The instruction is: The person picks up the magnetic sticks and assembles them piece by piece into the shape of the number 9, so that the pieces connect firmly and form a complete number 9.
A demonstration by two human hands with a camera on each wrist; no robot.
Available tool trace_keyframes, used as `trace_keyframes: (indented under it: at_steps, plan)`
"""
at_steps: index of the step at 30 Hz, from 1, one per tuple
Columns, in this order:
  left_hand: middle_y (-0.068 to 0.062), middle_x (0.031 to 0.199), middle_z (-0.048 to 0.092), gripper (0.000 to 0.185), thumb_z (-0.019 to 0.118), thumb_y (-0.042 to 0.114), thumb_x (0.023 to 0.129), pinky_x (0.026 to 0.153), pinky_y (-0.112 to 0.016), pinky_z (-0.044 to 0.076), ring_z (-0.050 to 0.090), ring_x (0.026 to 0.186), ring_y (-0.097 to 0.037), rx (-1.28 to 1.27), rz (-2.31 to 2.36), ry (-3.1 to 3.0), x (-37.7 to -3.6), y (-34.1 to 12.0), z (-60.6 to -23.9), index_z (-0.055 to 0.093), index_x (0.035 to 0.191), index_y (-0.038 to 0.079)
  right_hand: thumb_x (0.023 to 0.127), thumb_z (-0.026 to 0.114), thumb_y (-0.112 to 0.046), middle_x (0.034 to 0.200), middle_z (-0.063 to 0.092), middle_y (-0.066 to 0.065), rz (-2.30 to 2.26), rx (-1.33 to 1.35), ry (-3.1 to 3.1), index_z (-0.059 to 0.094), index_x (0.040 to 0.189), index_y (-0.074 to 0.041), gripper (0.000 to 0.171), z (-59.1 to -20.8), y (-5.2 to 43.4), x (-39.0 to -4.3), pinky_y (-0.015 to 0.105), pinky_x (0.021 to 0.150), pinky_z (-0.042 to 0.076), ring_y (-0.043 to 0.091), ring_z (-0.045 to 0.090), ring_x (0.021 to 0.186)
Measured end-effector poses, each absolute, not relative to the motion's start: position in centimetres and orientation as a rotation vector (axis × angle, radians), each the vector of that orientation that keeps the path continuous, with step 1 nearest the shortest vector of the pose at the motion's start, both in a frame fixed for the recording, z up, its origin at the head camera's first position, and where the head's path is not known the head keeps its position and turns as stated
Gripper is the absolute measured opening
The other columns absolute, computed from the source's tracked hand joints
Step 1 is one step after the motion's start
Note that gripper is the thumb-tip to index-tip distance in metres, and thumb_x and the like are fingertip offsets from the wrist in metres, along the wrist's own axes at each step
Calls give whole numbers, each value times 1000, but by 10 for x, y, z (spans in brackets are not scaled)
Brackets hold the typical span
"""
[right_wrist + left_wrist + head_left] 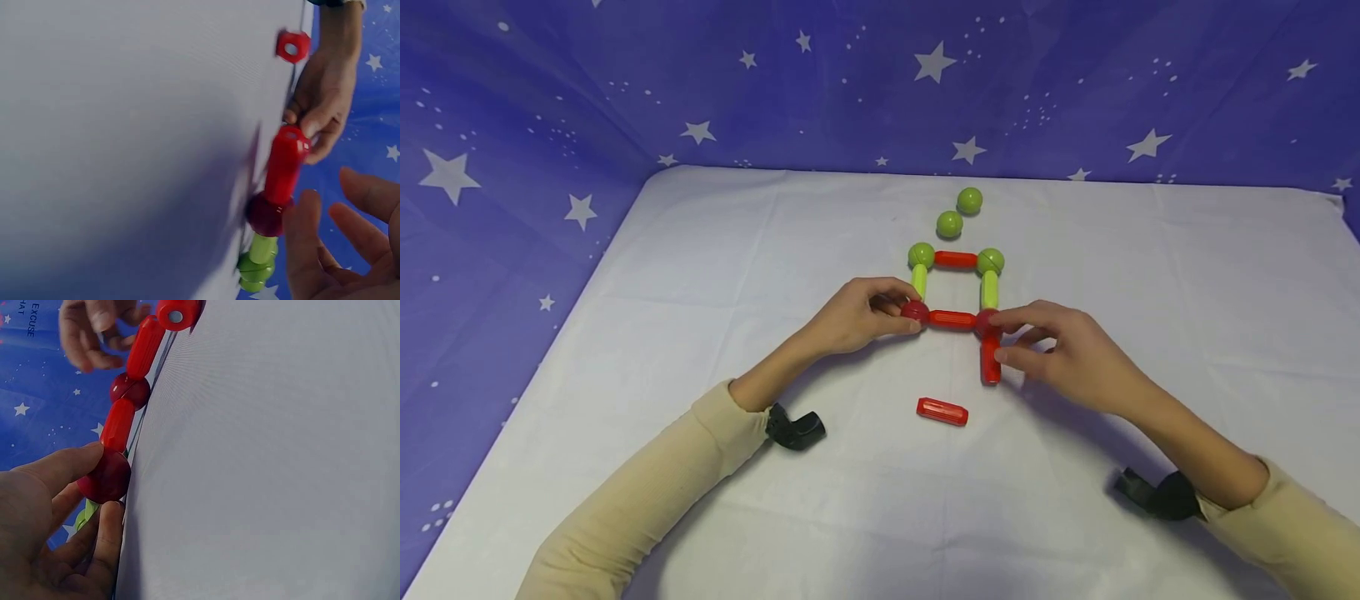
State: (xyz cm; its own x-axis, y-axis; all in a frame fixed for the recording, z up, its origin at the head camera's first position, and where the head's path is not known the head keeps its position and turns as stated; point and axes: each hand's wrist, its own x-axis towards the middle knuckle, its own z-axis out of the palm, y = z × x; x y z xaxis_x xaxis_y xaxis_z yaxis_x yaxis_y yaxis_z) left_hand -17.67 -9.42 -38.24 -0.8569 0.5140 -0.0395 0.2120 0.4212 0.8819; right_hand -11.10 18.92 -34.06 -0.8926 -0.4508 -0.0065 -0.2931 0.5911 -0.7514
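The left hand [853, 317] is pinching the dark red ball [915, 312] at one corner of the toy square with its thumb and fingers, and the right hand [1063, 354] is touching the other dark red ball [986, 320] with loose, mostly straight fingers, its thumb resting on the red stick [990, 360] that is hanging down from that ball. A red bar [952, 319] is sitting between the two hands and joining the two balls, and past the fingertips two light green sticks [919, 281] are going up to two green balls [921, 255] with another red bar [956, 259] across the far side. Just below the hands a loose red stick [942, 411] is lying on the white table [700, 275], and two loose green balls [969, 200] are sitting farther away, beyond the square.
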Motion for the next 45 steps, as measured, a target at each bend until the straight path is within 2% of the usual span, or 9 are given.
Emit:
trace_keyframes:
  at_steps: [8, 15, 22, 28, 31, 34, 37, 41, 45]
  plan:
    - [-2, 94, 66, 32, 80, 19, 84, 79, -32, 48, 59, 87, -19, 622, 1398, 2378, -177, -96, -382, 69, 113, 10, 89, 72, -6, 118, 64, 13, -1268, -540, 2744, 66, 120, -1, 32, -329, 181, -132, 30, 58, 55, 27, 64, 98]
    - [-2, 93, 66, 31, 80, 19, 84, 78, -32, 47, 59, 87, -19, 625, 1399, 2374, -178, -96, -382, 70, 112, 10, 90, 72, -9, 118, 65, 12, -1369, -440, 2740, 66, 122, -3, 33, -329, 176, -168, 30, 49, 50, 24, 62, 103]
    - [-2, 94, 66, 32, 80, 19, 85, 78, -32, 47, 59, 87, -19, 623, 1393, 2370, -178, -96, -381, 69, 113, 10, 91, 71, -12, 119, 64, 17, -1396, -402, 2761, 64, 126, -4, 36, -329, 177, -211, 25, 47, 45, 24, 61, 107]
    - [-2, 94, 66, 32, 80, 19, 85, 78, -31, 48, 59, 87, -19, 626, 1390, 2374, -178, -96, -383, 69, 113, 10, 92, 70, -14, 124, 61, 17, -1374, -367, 2717, 60, 131, -3, 43, -330, 178, -245, 25, 46, 43, 22, 59, 101]
    - [-2, 94, 66, 32, 80, 19, 85, 78, -31, 48, 59, 87, -19, 630, 1397, 2371, -178, -96, -383, 69, 113, 10, 92, 70, -16, 126, 60, 15, -1333, -358, 2671, 59, 133, -5, 44, -332, 174, -256, 26, 50, 45, 23, 59, 100]
    - [-2, 94, 66, 32, 80, 19, 84, 78, -31, 48, 59, 86, -18, 636, 1404, 2366, -178, -95, -383, 69, 113, 10, 92, 70, -17, 127, 60, 14, -1287, -398, 2644, 59, 134, -5, 45, -336, 167, -263, 31, 59, 51, 25, 59, 105]
    - [-2, 93, 66, 31, 80, 18, 84, 78, -31, 48, 59, 86, -18, 640, 1416, 2358, -177, -95, -383, 70, 112, 10, 91, 70, -13, 128, 60, 16, -1253, -465, 2634, 60, 133, -2, 44, -340, 159, -268, 37, 78, 53, 30, 58, 111]
    - [-2, 92, 66, 30, 80, 18, 85, 78, -31, 48, 59, 85, -18, 645, 1427, 2347, -178, -96, -383, 70, 112, 10, 91, 69, -10, 128, 60, 19, -1211, -503, 2634, 59, 132, 1, 44, -343, 151, -272, 44, 97, 45, 34, 58, 113]
    - [-2, 92, 66, 30, 79, 18, 85, 77, -31, 48, 59, 85, -18, 645, 1428, 2348, -178, -96, -384, 70, 112, 10, 91, 69, -10, 127, 61, 19, -1154, -490, 2673, 61, 131, 2, 42, -345, 147, -275, 46, 98, 44, 34, 57, 113]
